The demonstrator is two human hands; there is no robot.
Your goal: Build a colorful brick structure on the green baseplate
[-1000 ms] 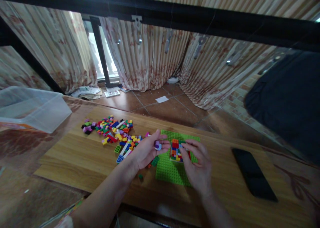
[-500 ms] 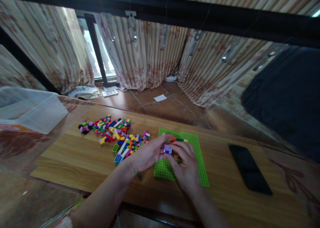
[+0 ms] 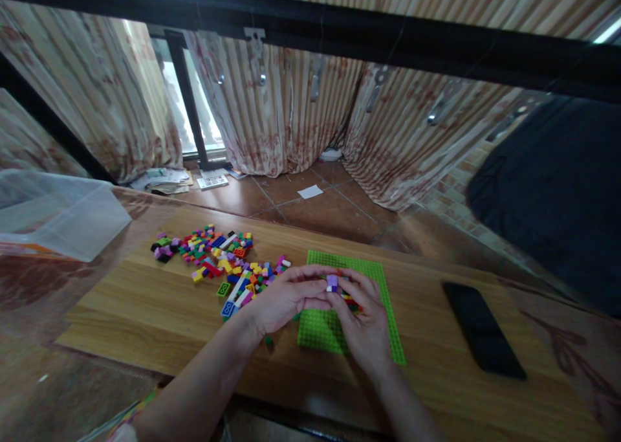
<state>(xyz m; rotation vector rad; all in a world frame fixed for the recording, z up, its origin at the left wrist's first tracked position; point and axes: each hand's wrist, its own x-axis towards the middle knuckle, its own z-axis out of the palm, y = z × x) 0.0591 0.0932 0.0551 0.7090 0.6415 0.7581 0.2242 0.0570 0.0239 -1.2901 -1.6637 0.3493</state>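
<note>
A small cluster of purple and white toy bricks is pinched between my two hands, above the green baseplate. My left hand reaches in from the left, its thumb and fingers closed on the cluster's left side. From the right, my right hand grips the same cluster with thumb and forefinger. Several red, yellow and green bricks show on the baseplate beneath my right hand, partly hidden by its fingers.
Loose coloured bricks lie heaped on the wooden board left of the baseplate. A black phone rests at the right. At the far left stands a clear plastic bin. A dark bar crosses the view above.
My left fingers have closed in on the brick cluster, which has turned and shifted slightly right and up. My right hand stays around it.
</note>
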